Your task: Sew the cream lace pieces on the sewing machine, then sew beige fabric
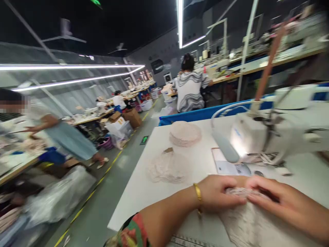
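At the left, a translucent plastic bag [61,195], a purple basket [106,142] and a cardboard box [133,117] are seen beside the aisle, their contents too blurred to be told. Past two pale fabric stacks [185,133] set on the white table [138,199], a pale lacy cloth [239,219] is pinched along its gathered edge, near the sewing machine [249,133], by the closed fingers of the left hand [217,192] and the right hand [285,199]. That edge is pointed away from the wearer, and the long axis cannot be told, the lower part being cut off.
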`<state>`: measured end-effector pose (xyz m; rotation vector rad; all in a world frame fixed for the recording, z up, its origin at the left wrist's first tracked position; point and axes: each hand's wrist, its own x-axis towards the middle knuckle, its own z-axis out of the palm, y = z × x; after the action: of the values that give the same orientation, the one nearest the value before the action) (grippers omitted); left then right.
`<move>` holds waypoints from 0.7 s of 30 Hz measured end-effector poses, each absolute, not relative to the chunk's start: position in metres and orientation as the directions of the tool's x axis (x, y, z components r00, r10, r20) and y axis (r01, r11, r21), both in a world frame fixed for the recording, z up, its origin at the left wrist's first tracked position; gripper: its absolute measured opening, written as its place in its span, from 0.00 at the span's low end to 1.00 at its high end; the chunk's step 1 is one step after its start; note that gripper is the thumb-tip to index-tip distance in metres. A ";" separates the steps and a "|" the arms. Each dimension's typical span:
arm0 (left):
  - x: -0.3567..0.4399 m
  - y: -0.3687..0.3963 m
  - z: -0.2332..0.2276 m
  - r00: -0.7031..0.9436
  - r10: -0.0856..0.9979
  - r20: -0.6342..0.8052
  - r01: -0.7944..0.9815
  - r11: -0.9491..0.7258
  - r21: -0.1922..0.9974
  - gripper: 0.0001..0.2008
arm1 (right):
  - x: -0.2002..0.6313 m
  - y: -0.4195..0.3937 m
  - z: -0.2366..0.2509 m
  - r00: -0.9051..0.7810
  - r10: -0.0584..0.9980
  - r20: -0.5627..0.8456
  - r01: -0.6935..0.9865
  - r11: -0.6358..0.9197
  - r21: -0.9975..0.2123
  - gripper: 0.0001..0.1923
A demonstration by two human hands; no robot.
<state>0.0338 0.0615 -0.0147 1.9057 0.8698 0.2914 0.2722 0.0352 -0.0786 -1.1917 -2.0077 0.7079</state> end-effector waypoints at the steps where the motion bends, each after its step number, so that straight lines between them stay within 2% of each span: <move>1: 0.035 0.061 -0.015 0.690 0.711 -0.132 0.440 -0.269 0.857 0.05 | 0.272 0.031 -0.069 -0.372 0.915 0.158 0.507 0.343 -0.791 0.15; 2: 0.035 0.062 -0.015 0.656 0.744 -0.127 0.469 -0.271 0.841 0.06 | 0.271 0.029 -0.059 -0.373 0.922 0.104 0.490 0.291 -0.821 0.15; 8: 0.040 0.073 -0.010 0.640 0.765 -0.078 0.474 -0.312 0.823 0.11 | 0.265 0.038 -0.030 -0.308 0.947 0.088 0.398 0.212 -0.892 0.08; 15: 0.048 0.068 -0.016 0.567 0.824 -0.013 0.475 -0.313 0.822 0.18 | 0.265 0.034 -0.032 -0.308 0.934 0.178 0.390 0.295 -0.872 0.06; 21: 0.050 0.065 -0.025 0.558 0.824 0.104 0.454 -0.408 0.792 0.16 | 0.265 0.033 -0.031 -0.287 0.927 0.241 0.361 0.337 -0.870 0.04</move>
<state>0.0498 0.0646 -0.0250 2.0548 1.0229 0.6396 0.2646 0.0330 -0.0312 -1.1399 -1.8186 0.9136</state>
